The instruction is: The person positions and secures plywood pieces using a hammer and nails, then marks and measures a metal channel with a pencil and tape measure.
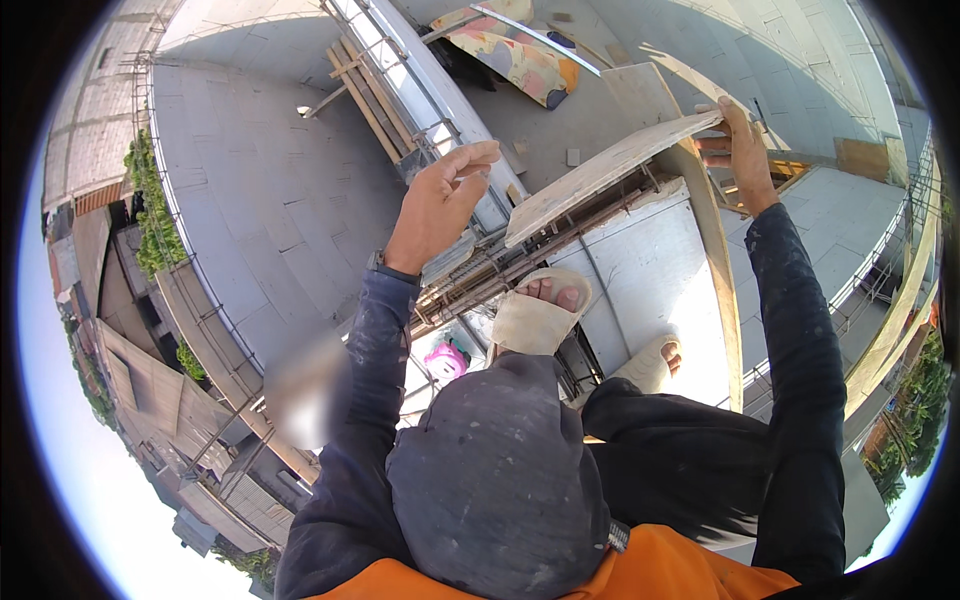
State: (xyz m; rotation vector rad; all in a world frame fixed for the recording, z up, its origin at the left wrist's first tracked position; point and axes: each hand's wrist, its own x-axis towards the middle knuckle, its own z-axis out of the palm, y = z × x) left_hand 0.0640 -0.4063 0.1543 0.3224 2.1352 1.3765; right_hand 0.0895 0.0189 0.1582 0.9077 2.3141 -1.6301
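Observation:
A pale, worn wooden board (612,176) slants in front of me, above a narrow run of steel bars. My right hand (742,155) grips its far right end, with the thumb at the top edge and the fingers spread below. Off the board's left end, my left hand (442,205) is raised in the air. Its fingers reach to the right and the thumb lies apart below them, with nothing visible between. Steel rebar (465,285) runs under the board's left end, beside my sandalled foot (552,298).
An upright plywood strip (715,270) curves along my right. Stacked wooden poles (370,95) lie at the upper left, near a long metal beam (405,60). A patterned sheet (520,60) lies far below. Something pink (446,360) sits by my feet. Rooftops drop away at left.

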